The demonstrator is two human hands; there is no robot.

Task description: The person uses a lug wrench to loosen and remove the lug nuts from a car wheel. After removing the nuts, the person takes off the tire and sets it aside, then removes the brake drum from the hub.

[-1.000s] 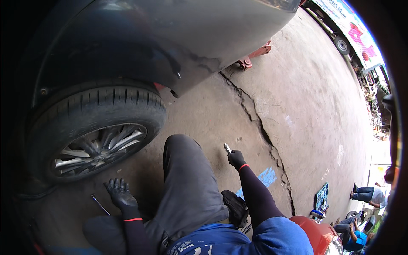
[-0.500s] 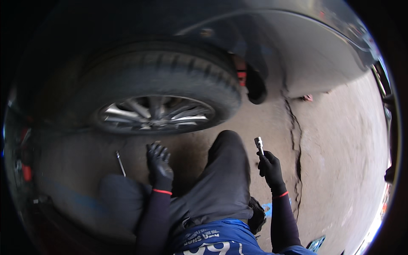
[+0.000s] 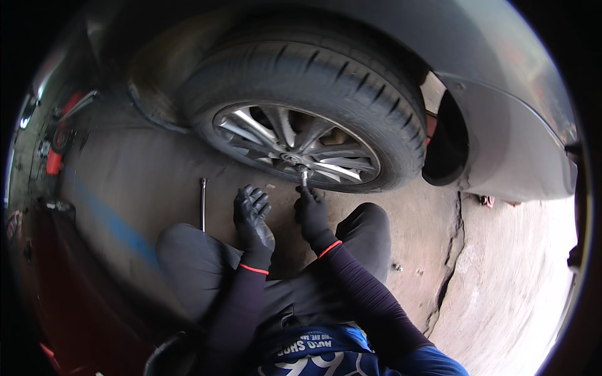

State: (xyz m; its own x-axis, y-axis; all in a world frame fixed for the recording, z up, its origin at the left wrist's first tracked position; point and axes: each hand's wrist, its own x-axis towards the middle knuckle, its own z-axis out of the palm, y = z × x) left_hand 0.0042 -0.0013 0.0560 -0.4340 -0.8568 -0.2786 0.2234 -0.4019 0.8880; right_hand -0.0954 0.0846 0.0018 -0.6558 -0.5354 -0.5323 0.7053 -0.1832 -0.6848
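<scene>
My gloved right hand (image 3: pixel 311 213) is closed around a short silver socket tool (image 3: pixel 304 177), whose far end meets the wheel's hub (image 3: pixel 291 158) at a lug position. My gloved left hand (image 3: pixel 253 216) is open and empty, palm turned inward, fingers loosely bent, just below the rim and left of my right hand. The car's tyre (image 3: pixel 351 88) and spoked alloy rim (image 3: pixel 345 175) fill the upper middle. A long chrome wrench (image 3: pixel 203 203) lies on the concrete left of my left hand, its lower end beside my knee.
A dark car body (image 3: pixel 514 150) arches over the wheel. My bent knees (image 3: pixel 364 229) are beneath my arms. A red wheeled jack (image 3: pixel 55 150) is at the left edge, above a dark red vehicle panel (image 3: pixel 69 294). A crack (image 3: pixel 451 263) runs through the floor at right.
My right hand has moved up and left from over the floor to the wheel hub with the socket tool. My left hand has risen slightly. My view has swung toward the wheel.
</scene>
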